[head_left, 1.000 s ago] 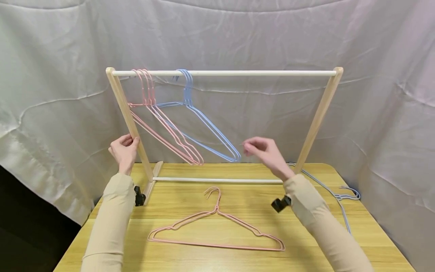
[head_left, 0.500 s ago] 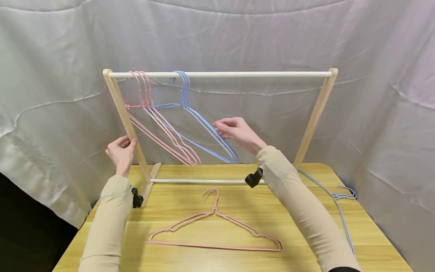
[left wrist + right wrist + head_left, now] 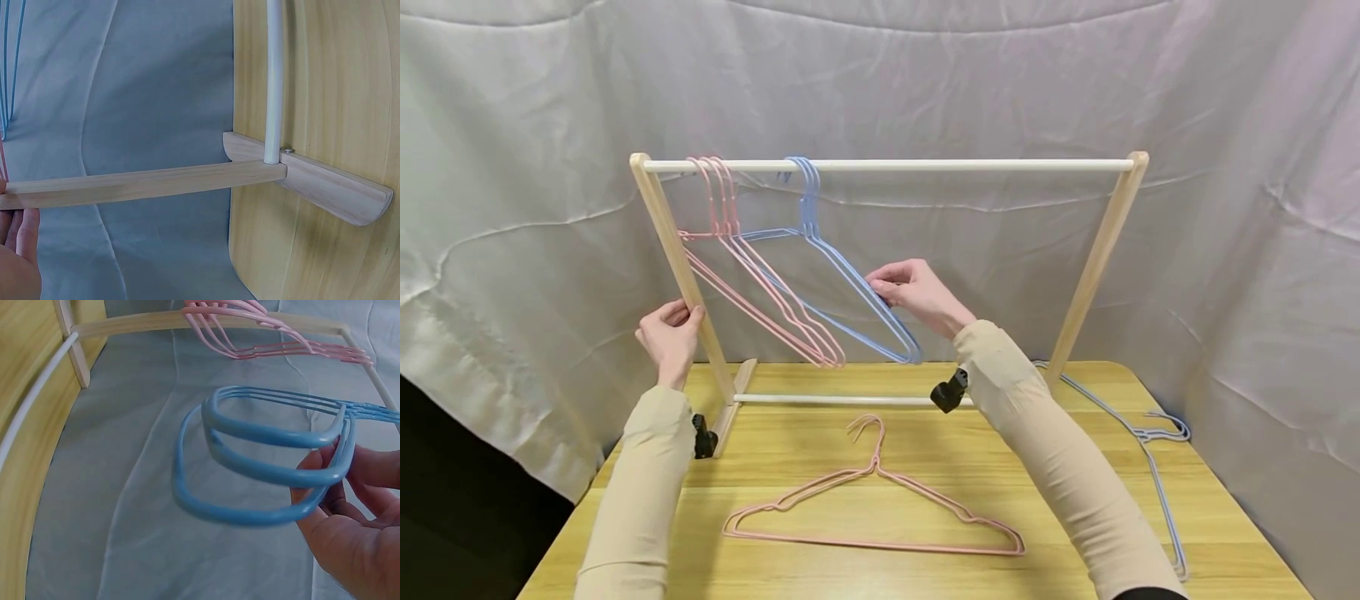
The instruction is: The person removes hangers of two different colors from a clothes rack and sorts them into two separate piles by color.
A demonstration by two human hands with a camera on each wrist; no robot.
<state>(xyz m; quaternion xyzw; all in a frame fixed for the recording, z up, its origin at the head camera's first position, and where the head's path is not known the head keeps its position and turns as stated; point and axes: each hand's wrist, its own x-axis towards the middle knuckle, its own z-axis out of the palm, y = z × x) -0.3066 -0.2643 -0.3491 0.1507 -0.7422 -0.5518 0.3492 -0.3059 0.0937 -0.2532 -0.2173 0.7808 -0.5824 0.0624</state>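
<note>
Three blue wire hangers (image 3: 810, 208) hang from the rack's white top bar (image 3: 970, 165). My right hand (image 3: 921, 293) pinches their right arms between thumb and fingers, bunching the wires together. In the right wrist view the blue hangers' (image 3: 269, 475) rounded ends fan apart beside the fingers. Left of them, three pink hangers (image 3: 732, 212) hang on the same bar. My left hand (image 3: 668, 337) grips the rack's left wooden post (image 3: 662, 221) between thumb and fingers. That left wooden post (image 3: 137, 185) also shows in the left wrist view.
On the wooden table (image 3: 805, 575) lie pink hangers (image 3: 872, 546), stacked, in front of the rack. Blue hangers (image 3: 1153, 434) lie at the right, partly behind the right post (image 3: 1093, 275). A white lower bar (image 3: 842, 400) joins the posts. Grey cloth (image 3: 970, 83) hangs behind.
My right hand has moved left and up from beside the blue hangers and now pinches their arms together. My left hand stays on the post.
</note>
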